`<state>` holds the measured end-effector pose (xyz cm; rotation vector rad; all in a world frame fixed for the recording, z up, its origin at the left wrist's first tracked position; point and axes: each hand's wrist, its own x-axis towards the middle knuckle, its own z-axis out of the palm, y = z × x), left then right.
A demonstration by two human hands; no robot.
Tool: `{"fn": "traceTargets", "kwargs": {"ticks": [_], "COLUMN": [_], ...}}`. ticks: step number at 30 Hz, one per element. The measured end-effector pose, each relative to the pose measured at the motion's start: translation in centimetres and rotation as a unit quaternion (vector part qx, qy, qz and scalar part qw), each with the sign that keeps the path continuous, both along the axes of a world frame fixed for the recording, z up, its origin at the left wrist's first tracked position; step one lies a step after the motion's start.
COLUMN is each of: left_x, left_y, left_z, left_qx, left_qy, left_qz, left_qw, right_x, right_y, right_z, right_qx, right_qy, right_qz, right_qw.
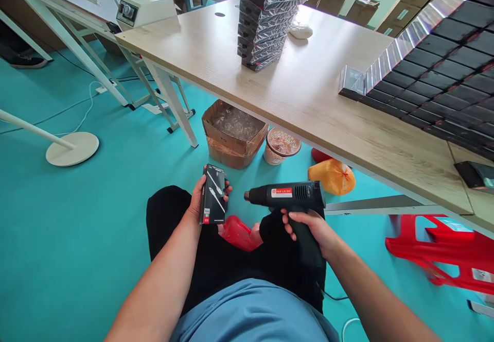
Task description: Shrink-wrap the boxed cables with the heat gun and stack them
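One small box point(214, 196) sits in your left hand point(196, 195), out from the desk's point(309, 87) near edge, while your right hand point(312, 224) grips the heat gun point(299, 193) pointed at it, so sweeping evenly, nozzle point(247, 196) kept off the box, should work best.

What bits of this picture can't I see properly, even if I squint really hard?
All in the head view:
Black cable box: its tiniest print is too small to read; its back faces away from the camera.
Heat gun: any trigger is hidden behind the right grip.
Tall stack of boxes: top cut off by the upper edge.
Wall of black boxes: cut off by the right edge.
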<state>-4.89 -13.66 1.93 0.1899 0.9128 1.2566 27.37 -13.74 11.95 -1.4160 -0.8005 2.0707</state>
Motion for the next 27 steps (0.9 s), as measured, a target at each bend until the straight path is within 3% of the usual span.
{"fn": "traceTargets", "kwargs": {"ticks": [5, 7, 10, 12, 15, 17, 21, 23, 25, 27], "left_x": [0.0, -0.1, -0.2, -0.3, -0.3, -0.4, -0.4, -0.2, 0.1, 0.1], "left_y": [0.3, 0.4, 0.3, 0.2, 0.1, 0.2, 0.6, 0.7, 0.6, 0.4], "left_z": [-0.6, -0.9, -0.9, -0.6, -0.4, -0.6, -0.9, -0.7, -0.1, 0.3], "left_qx": [-0.047, -0.076, -0.075, -0.06, -0.057, -0.077, -0.135, -0.129, -0.116, -0.116], "left_qy": [0.022, 0.026, -0.015, -0.055, -0.095, -0.105, -0.07, -0.062, -0.075, -0.087], "left_qz": [-0.028, -0.027, -0.009, -0.001, -0.002, -0.011, -0.043, -0.043, -0.03, -0.014], "left_qw": [0.998, 0.996, 0.997, 0.997, 0.994, 0.991, 0.987, 0.989, 0.99, 0.989], "right_x": [-4.3, -5.1, -4.2, -3.0, -2.1, -2.9, -6.5, -7.8, -7.8, -6.7], "right_y": [3.0, 3.2, 2.9, 2.8, 2.9, 2.8, 2.6, 3.0, 3.6, 3.9], "right_z": [1.2, 2.6, 4.6, 5.2, 5.2, 5.1, 5.0, 4.9, 4.6, 4.5], "right_qx": [0.036, 0.067, 0.102, 0.109, 0.141, 0.154, 0.157, 0.177, 0.191, 0.178], "right_qy": [0.038, 0.052, 0.031, -0.028, -0.105, -0.099, -0.008, -0.013, -0.053, -0.081], "right_qz": [-0.021, 0.082, 0.314, 0.358, 0.237, 0.16, 0.183, 0.161, 0.116, 0.122], "right_qw": [0.998, 0.993, 0.944, 0.927, 0.956, 0.97, 0.97, 0.971, 0.973, 0.973]}}
